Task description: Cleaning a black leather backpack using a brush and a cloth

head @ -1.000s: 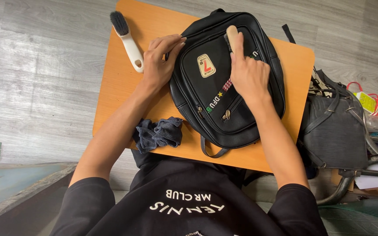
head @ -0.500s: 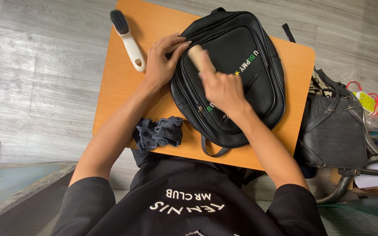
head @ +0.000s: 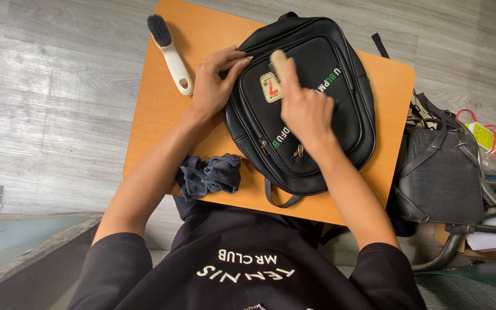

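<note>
A black leather backpack (head: 348,123) lies flat on a small orange table (head: 162,109). My left hand (head: 213,83) rests on the backpack's left edge with fingers spread, pressing it down. My right hand (head: 305,109) grips a small wooden-backed brush (head: 279,62) and holds it against the front pocket, just right of a cream oval badge (head: 270,87). The brush's bristles are hidden under it.
A white-handled brush with dark bristles (head: 170,53) lies on the table's left side. A crumpled dark blue cloth (head: 209,175) sits at the near edge. A grey bag (head: 440,172) and metal frame stand on the floor to the right.
My right hand swept the brush from the pocket's upper right to the left over the badge, then back toward the middle. My left hand stayed on the backpack's edge.
</note>
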